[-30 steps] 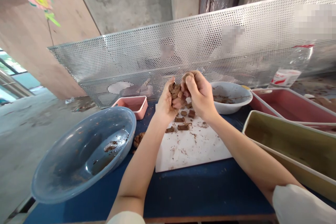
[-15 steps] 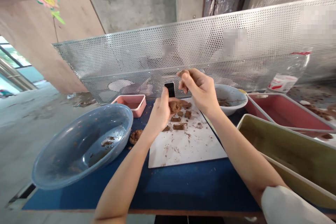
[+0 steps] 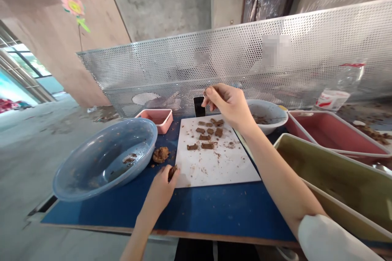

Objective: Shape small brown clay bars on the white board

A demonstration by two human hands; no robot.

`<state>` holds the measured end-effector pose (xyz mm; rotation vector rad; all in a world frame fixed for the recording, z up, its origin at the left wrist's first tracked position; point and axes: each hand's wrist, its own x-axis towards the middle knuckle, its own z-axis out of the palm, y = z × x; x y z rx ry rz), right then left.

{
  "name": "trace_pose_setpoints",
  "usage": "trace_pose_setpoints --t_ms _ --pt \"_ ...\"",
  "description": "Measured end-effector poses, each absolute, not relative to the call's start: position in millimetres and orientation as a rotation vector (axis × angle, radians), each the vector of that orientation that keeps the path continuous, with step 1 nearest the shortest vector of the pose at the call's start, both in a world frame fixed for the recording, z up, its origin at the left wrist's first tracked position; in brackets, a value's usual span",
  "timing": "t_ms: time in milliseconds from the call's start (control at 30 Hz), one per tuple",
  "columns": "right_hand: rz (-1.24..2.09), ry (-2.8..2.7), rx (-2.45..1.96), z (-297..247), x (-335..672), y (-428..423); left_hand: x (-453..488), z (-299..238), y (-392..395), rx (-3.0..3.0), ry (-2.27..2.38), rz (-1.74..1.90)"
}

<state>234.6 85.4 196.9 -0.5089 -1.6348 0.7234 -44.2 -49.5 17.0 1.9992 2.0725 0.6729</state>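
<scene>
My left hand [image 3: 163, 185] is at the near left corner of a white board [image 3: 214, 167], fingers closed round a lump of brown clay [image 3: 173, 171]. Over the board's far end I hold up my right hand [image 3: 228, 102], its fingertips pinched together; whatever is between them is too small to make out. Several small shaped clay pieces lie on the board, among them a short bar [image 3: 207, 145] and a squarish piece [image 3: 219, 132]. Crumbs and smears surround them. A larger clay lump [image 3: 161, 154] rests on the blue table left of the board.
A large blue basin [image 3: 104, 159] stands at left, with a small pink tray [image 3: 157, 120] behind it. A phone [image 3: 200, 107] leans upright beyond the board. To the right are a pale basin [image 3: 268, 114], a pink bin [image 3: 339, 130], an olive trough [image 3: 333, 183] and a plastic bottle [image 3: 337, 85].
My left hand has moved down and toward me with the clay lump, from above the far clay pieces to the board's near left corner. My right hand stays raised in nearly the same place.
</scene>
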Motion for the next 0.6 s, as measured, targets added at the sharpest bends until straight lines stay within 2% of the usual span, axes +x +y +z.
trace_pose_setpoints --t_ms 200,400,467,600 --pt "0.699 -1.663 -0.539 201 236 76 -66 -17 -59 2.028 2.438 0.663" --pt "0.723 -1.648 -0.511 195 230 82 -63 -3 -54 1.966 2.531 0.834" --pt "0.773 -1.672 -0.502 190 227 85 -53 14 -49 1.897 2.397 0.999" --pt "0.727 -1.879 -0.531 186 220 78 -19 70 -25 1.585 1.716 1.437"
